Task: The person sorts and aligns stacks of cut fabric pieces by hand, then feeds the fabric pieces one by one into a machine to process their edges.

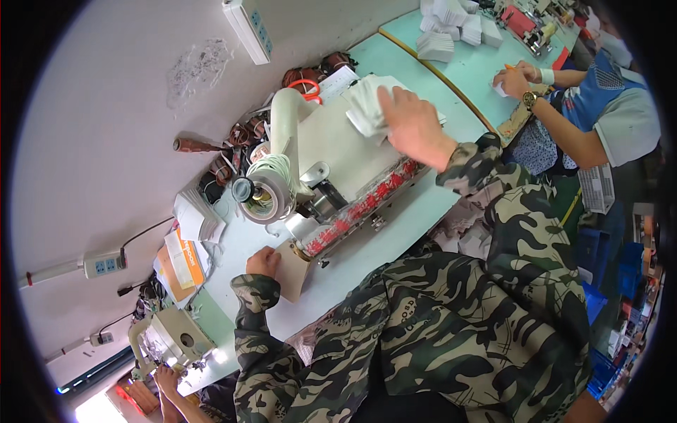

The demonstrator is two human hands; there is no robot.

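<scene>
In front of me stands a cream machine (pixel 331 144) with worn red paint along its near edge. A stack of white folded pieces (pixel 367 109) lies on its flat top. My right hand (pixel 416 127) is over the right side of that stack, fingers stretched out and blurred by motion; whether they grip a piece is hard to see. At the machine's left end, my left hand (pixel 263 262) rests with curled fingers against the edge of a beige board (pixel 293 271). What those fingers hold, if anything, is hidden. A thread spool (pixel 270 194) sits by the machine's curved arm.
Orange-handled scissors (pixel 307 90) lie behind the machine. White stacked pieces (pixel 199 217) and papers (pixel 180 264) are at the left. To the right, a co-worker's hands (pixel 518 77) work at a green table (pixel 465 77). Another person's hand (pixel 167 381) is by a machine (pixel 176 338) at lower left.
</scene>
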